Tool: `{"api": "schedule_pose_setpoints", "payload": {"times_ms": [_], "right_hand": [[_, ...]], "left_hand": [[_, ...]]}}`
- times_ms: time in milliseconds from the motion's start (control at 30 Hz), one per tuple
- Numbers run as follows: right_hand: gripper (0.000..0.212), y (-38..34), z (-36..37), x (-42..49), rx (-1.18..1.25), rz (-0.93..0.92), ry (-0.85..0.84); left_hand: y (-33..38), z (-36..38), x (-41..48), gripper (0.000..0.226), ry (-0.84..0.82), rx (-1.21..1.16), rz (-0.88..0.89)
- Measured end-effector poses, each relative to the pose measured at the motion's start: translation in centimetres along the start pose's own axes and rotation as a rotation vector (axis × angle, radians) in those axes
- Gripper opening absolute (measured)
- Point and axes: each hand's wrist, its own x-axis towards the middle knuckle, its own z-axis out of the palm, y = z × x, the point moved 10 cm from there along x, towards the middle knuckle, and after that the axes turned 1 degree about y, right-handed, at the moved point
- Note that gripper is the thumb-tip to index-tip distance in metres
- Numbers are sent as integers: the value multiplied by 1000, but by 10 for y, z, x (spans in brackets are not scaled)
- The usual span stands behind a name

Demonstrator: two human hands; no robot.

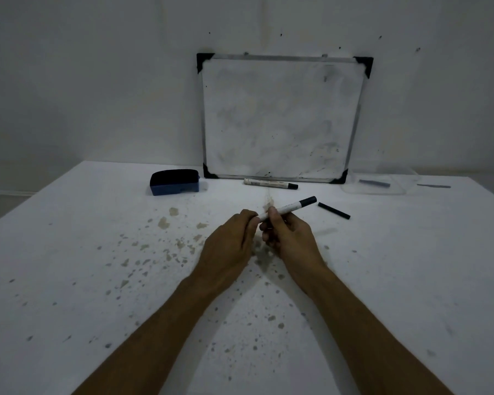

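Both hands meet over the middle of the table around a white marker (293, 207) with a black end pointing up and right. My right hand (290, 238) grips its barrel with curled fingers. My left hand (228, 243) pinches the marker's near end; that end is hidden by the fingers. A loose black cap (334, 210) lies on the table just right of the marker. A second white marker (270, 183) lies in front of a smudged whiteboard (280, 118) that leans on the wall. A blue eraser (174, 182) sits left of the board.
The white table (97, 252) is speckled with brownish stains near the hands. A clear plastic tray (380, 185) with a bluish strip in it sits at the back right. Another thin strip (434, 186) lies beside it.
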Motion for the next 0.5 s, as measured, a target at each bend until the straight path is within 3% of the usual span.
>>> {"api": "schedule_pose_setpoints", "payload": {"times_ms": [100,167,233,300,367,500], "right_hand": [[44,3,1,-1,15,37,12],[41,5,4,-1,65,53,13],[37,4,6,0,86,28,19],[39,-3,8,2,68,-49,19],[44,-10,10,3,34,-119,15],[47,-6,9,6,28,-121,17]], "left_hand": [[9,-3,2,34,61,160,120],[7,0,2,36,77,124,73],[-11,13,5,42,-26,-95,-179],[-29,27,2,49,-122,-468,-478],[-33,31,1,51,-170,-670,-596],[-21,13,-2,44,-122,-287,-305]]}}
